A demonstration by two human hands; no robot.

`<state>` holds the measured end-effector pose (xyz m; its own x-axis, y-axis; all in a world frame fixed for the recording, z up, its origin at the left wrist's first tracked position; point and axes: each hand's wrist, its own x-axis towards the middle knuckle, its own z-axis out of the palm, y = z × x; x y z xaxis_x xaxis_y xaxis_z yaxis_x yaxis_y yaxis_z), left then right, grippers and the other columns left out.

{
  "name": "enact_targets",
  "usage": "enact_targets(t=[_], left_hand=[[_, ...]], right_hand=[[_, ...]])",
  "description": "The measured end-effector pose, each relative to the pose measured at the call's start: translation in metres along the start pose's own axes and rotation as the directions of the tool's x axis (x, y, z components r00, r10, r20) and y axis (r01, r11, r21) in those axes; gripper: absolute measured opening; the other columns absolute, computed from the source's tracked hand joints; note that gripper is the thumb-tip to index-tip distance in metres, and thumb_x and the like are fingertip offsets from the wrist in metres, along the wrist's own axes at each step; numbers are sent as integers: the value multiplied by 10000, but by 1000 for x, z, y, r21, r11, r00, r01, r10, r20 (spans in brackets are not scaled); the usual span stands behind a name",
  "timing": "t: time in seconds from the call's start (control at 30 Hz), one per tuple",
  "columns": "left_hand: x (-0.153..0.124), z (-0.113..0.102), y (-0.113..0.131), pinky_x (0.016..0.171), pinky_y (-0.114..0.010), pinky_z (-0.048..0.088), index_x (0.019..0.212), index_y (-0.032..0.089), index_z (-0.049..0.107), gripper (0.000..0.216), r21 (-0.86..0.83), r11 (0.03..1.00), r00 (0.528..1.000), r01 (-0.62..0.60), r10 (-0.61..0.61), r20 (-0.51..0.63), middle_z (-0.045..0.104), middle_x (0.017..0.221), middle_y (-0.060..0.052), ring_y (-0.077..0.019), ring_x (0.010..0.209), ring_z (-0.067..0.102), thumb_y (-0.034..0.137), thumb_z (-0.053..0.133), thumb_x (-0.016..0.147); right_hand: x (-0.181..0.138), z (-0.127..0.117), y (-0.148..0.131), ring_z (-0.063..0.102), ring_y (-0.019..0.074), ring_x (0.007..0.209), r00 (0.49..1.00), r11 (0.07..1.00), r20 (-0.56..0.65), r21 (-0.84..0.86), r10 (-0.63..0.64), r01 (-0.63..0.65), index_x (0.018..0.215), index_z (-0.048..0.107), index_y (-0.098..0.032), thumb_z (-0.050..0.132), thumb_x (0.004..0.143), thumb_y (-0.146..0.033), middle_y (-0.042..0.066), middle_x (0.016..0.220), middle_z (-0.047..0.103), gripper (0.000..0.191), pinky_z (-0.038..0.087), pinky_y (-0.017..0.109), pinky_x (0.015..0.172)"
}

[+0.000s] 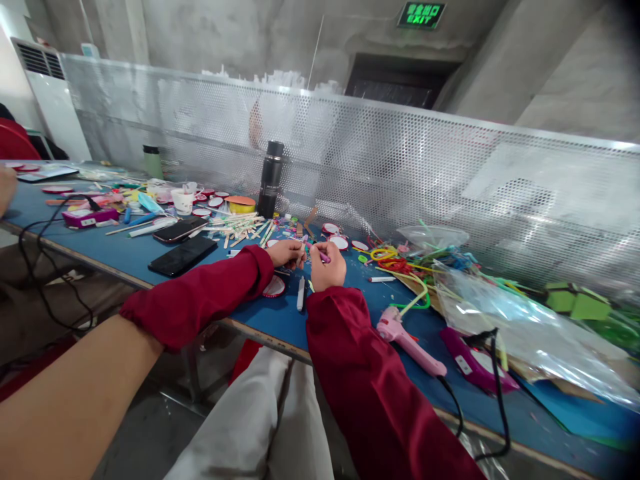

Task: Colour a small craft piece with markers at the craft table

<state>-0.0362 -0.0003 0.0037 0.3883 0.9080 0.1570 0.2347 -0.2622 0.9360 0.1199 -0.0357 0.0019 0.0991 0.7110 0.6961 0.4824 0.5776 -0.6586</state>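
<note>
Basically, both hands meet over the near part of the blue tabletop (270, 315), prob. to do fine fingertip work in plain sight. R hand (329, 265) grips a slim purple pen (325, 257) (by its look), angled up toward the L hand (287, 254); L fingertips bunch nr the pen's far end, but can't tell what, if anything, sits between them. Just below lie a white marker (301, 294) and a red-rimmed disc (274, 287), likely parked for quick reach. Off R, a pink glue gun (415, 347) lies on its side, cord toward the edge, nr a magenta power strip (475, 360), maybe its supply, tho the link's unclear. Off L, a black phone (183, 256) lies flat w/ a 2nd phone (181, 230) just behind, nr loose craft sticks (243, 233). Farther back, a black thermos (271, 181) stands upright by the perforated metal panel (360, 160), prob. to stay clear of elbows.
</note>
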Motion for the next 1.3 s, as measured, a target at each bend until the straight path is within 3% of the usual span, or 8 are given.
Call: enact_targets(t=[1.3], left_hand=[[0,-1,0,484,-211,405,751,139,558,251,8,1000,1000,-15,15,12,660,681,-38,-90,487,527,367,605,844]], right_hand=[[-1,-1,-3,576,165,711,1000,1000,1,18,-22,22,831,636,-222,545,837,-438,6,774,668,234,441,286,702]])
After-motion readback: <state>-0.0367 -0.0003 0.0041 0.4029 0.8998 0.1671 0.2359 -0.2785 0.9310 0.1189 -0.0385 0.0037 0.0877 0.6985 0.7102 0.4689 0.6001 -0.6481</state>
